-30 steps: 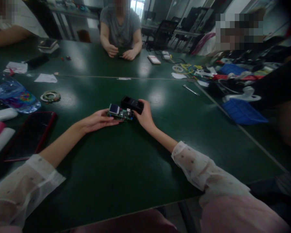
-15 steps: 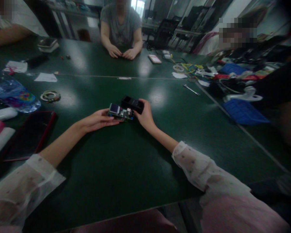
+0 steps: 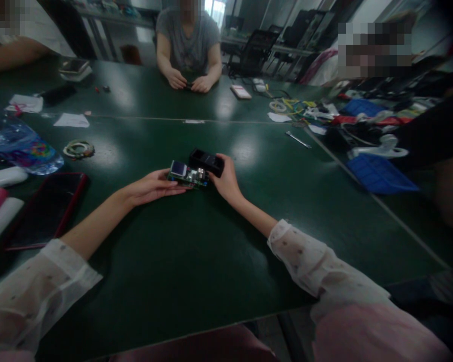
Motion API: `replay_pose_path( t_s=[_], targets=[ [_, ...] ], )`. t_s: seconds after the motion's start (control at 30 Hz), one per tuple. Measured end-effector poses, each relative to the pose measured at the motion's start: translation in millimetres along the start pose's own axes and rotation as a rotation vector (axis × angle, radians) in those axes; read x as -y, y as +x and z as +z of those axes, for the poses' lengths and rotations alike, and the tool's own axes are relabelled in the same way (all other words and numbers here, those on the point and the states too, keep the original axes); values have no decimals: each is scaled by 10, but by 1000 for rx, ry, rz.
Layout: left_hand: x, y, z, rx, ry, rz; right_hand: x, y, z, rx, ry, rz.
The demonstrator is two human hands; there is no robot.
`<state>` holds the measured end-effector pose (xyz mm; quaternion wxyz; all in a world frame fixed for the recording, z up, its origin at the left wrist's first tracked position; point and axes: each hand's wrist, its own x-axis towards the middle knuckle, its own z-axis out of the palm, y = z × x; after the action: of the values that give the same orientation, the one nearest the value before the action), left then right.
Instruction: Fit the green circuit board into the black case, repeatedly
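A green circuit board [image 3: 192, 177] with a small square screen at its left end is held by my left hand [image 3: 154, 187], thumb along its near edge and fingers beneath. My right hand [image 3: 226, 179] grips the right end of a black plastic casing [image 3: 207, 160] with rectangular openings in its top. The casing lies just behind the board, and the board's right end overlaps its near side. Whether the two parts touch I cannot tell. Both are over the dark green table [image 3: 196, 261].
At the left are a red-edged phone [image 3: 47, 211], a water bottle [image 3: 22, 143] and a ring-shaped coil [image 3: 78, 149]. To the right lie a wrench [image 3: 298, 140], blue trays [image 3: 381, 173] and tangled cables [image 3: 294, 106]. A person in grey [image 3: 189, 40] sits across, hands on the table.
My hands, the board and the casing stay in place. The hands of the person across have shifted slightly, with a small dark thing showing between them.
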<state>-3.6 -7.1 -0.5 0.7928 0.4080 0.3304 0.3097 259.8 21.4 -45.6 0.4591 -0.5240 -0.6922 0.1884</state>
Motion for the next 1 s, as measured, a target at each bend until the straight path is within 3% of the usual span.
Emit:
replay_pose_path(
  t_s=[0.8,1.0],
  targets=[
    [7,2,-11,13,-3,1,85,-8,-13,3,-77,28],
    [-3,-8,7,-8,-13,-8,34,-1,-10,-74,-22,84]
  ],
)
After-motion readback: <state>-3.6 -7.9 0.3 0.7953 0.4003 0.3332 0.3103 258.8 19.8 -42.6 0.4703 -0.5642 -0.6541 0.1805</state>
